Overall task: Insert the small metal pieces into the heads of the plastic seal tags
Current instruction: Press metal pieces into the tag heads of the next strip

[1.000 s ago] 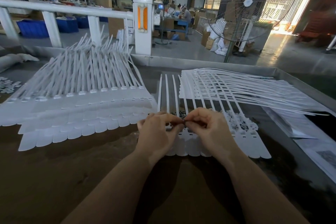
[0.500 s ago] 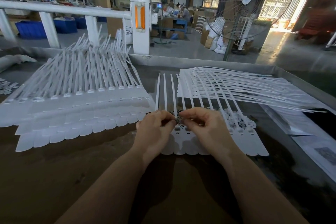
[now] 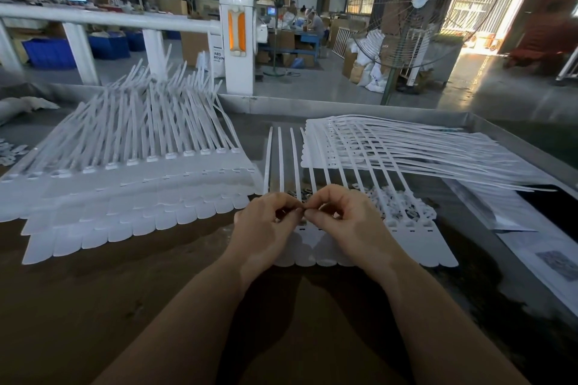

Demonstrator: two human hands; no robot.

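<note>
Both hands meet over the near end of one sheet of seal tags (image 3: 353,247) in the head view. The left hand (image 3: 266,228) has its fingers curled, thumb and forefinger pinched together at the middle; the right hand (image 3: 347,222) mirrors it, fingertips (image 3: 308,212) touching the left's. Something tiny seems held between them, most likely one of the metal pieces (image 3: 297,192), though it is too small to be sure which hand has it.

That sheet lies flat on the brown worktop (image 3: 125,306), heads toward the person, straps pointing away. Small dark metal pieces lie scattered just beyond the hands, between the straps. A larger fanned stack of tags (image 3: 131,184) sits left of the sheet, and another pile (image 3: 406,150) lies beyond it to the right.

By my judgement the metal pieces are light, hard and slippery, easy to drop, so a fingertip pinch by the edges suits them. The tags look thin and springy; the joined sheet should be steadied near the heads, not by the floppy straps.
</note>
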